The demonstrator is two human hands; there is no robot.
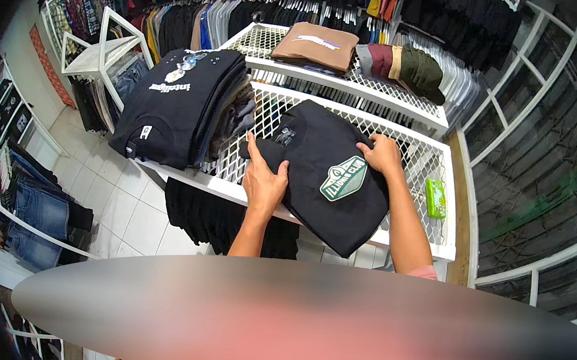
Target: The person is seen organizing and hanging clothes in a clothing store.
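Note:
A black T-shirt with a green and cream printed badge lies partly folded across a white mesh display table, its lower corner hanging past the front edge. My left hand grips its left side at the short sleeve, thumb on top and index finger stretched out. On the far right side, my right hand pinches the fabric above the badge. To the left stands a tall stack of folded dark shirts, the top one black with a print and a neck label.
A folded brown garment and a row of caps sit on the raised rear shelf. A green packet lies at the table's right end. Black garments hang below the front edge. Glass doors stand right; clothes racks line the back.

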